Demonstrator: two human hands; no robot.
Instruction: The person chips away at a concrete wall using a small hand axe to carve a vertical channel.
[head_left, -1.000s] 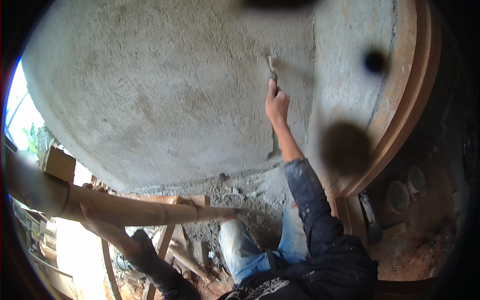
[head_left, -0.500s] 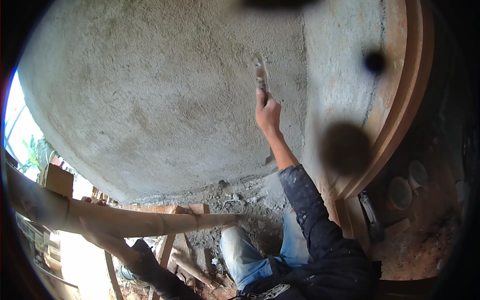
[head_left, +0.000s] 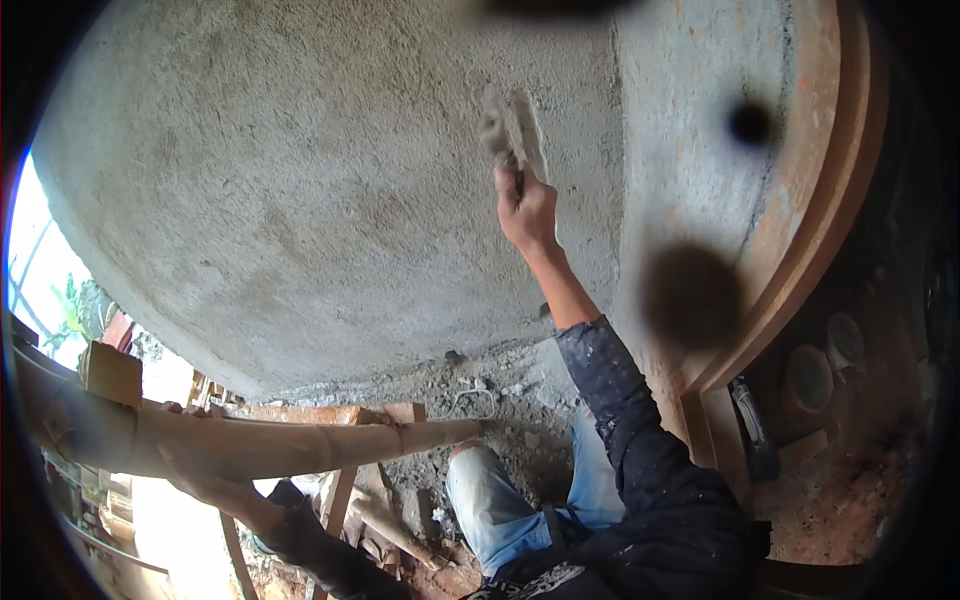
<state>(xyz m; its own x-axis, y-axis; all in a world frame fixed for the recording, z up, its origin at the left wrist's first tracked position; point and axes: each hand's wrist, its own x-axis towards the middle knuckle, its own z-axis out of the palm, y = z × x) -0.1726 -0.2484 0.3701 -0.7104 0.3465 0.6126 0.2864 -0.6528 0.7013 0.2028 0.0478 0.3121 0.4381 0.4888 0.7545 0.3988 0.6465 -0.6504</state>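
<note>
My right hand (head_left: 527, 208) grips a plastering trowel (head_left: 523, 128) by its handle, up against a rough grey plastered wall (head_left: 330, 180). The blade looks tilted, with its edge near the wall, and a greyish blurred patch beside it may be mortar. My left hand (head_left: 232, 497) is wrapped round a thick bamboo pole (head_left: 270, 450) that crosses at the lower left. Its fingertips show over the pole's far side; the palm is hidden.
A wooden frame (head_left: 868, 130) edges a paler wall strip on the right. Mortar rubble (head_left: 520, 400) lies along the wall's foot. Timber pieces (head_left: 385, 412) stand under the pole. Round containers (head_left: 808, 378) sit in shadow at the right. Dark round blurs cover parts of the view.
My right hand has shifted slightly left, and the trowel has turned so more of its blade shows. My left hand stays on the bamboo pole. The view has shifted a little.
</note>
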